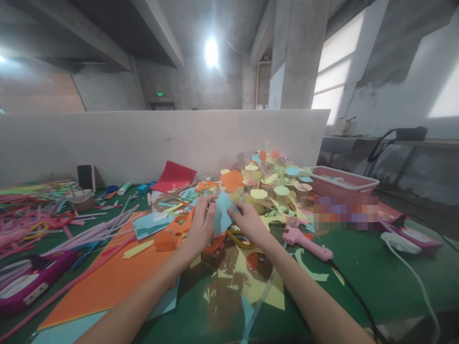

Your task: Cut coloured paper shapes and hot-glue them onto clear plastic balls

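Note:
Both my hands meet over the middle of the green table (pixel 358 282), holding a light blue piece of paper (pixel 222 212) between them. My left hand (pixel 201 224) pinches its left edge with the fingers curled. My right hand (pixel 247 220) grips its right edge. Yellow-handled scissors (pixel 238 239) lie on the table just under my right hand. A large orange sheet (pixel 107 282) lies under my left forearm.
A pink glue gun (pixel 304 240) with a black cord lies right of my hands. A heap of coloured paper circles (pixel 272 184) rises behind, with a pink tray (pixel 344 184) beside it. Pink straws (pixel 39 215), a phone (pixel 85 177) and a white partition (pixel 143 138) stand to the left and rear.

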`<state>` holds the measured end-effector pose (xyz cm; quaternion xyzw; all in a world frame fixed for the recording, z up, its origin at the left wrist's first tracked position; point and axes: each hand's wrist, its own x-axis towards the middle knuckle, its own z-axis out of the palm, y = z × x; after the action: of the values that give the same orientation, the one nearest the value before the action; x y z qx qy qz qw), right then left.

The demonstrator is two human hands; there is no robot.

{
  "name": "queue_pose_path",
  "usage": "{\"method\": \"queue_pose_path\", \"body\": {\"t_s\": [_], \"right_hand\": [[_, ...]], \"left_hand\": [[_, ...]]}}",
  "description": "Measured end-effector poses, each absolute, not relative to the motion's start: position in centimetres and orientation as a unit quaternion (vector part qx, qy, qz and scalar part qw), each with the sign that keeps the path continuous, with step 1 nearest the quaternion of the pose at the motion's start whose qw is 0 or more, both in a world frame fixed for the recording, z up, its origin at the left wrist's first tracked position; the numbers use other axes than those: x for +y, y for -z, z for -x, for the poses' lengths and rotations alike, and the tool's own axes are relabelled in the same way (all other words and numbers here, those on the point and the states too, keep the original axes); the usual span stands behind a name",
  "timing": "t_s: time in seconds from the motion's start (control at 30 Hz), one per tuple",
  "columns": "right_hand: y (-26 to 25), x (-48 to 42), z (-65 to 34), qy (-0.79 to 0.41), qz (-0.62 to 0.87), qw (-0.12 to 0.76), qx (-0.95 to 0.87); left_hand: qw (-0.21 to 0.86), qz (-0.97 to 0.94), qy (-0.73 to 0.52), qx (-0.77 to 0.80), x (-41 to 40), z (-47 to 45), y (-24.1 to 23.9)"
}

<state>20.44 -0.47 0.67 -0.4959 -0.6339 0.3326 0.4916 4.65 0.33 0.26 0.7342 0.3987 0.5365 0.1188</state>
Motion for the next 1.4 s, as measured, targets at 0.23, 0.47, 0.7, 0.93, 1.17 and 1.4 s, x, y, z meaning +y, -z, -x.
{"method": "queue_pose_path", "body": {"t_s": [0.23,0.47,0.7,0.93,1.17,1.4], "right_hand": [[-0.4,-0.1,-20.8,-0.312,0.506,0.502,-0.628],[-0.2,0.1,-20.6,-0.355,0.468,0.523,-0.617],[-0.4,0.4,-20.5,-0.417,0.428,0.544,-0.589],[-0.9,0.1,-20.5,-0.450,0.410,0.546,-0.576],[-0.8,0.1,-20.5,-0.431,0.427,0.529,-0.592],[-0.3,0.4,-20.6,-0.382,0.473,0.511,-0.608]], "left_hand": [[0.057,-0.744,-0.541,0.388,-0.4,-4.8,-0.7],[0.037,-0.774,-0.496,0.392,-0.2,-4.8,-0.2],[0.065,-0.734,-0.521,0.431,0.8,-4.6,-0.2],[0.152,-0.700,-0.533,0.450,1.4,-4.2,0.0],[0.242,-0.617,-0.578,0.476,2.3,-4.1,0.3],[0.283,-0.628,-0.580,0.435,2.5,-4.3,-0.1]]}}
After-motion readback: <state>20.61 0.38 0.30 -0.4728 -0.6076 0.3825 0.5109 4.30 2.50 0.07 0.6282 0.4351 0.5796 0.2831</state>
